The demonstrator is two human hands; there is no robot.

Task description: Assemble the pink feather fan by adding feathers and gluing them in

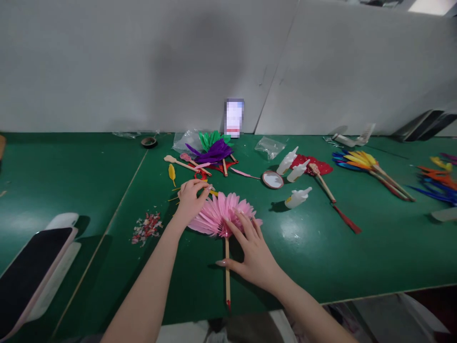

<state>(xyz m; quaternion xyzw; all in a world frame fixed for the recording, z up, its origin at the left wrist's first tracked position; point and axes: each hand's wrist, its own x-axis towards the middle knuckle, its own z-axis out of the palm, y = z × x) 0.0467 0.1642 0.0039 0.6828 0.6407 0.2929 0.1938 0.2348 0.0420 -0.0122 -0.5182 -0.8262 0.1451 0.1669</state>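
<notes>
A pink feather fan point(223, 209) with a wooden handle lies on the green table in front of me. My right hand point(255, 250) rests on its lower right feathers, fingers spread, with the thumb reaching across the handle. At the fan's upper left edge, my left hand point(193, 202) is bent down with its fingertips drawn together. Whatever is between those fingertips is too small or hidden to name. Bits of yellow feather show beside and under this hand. A single yellow feather point(172, 174) lies just beyond it.
Glue bottles point(298, 197) and a round dish of white stuff point(273, 179) stand to the right. Beyond are a red fan point(323, 166) and multicoloured feather fans point(360, 162). Purple feathers point(214, 152) lie behind, confetti-like scraps point(146, 228) left, a lit phone point(234, 116) against the wall.
</notes>
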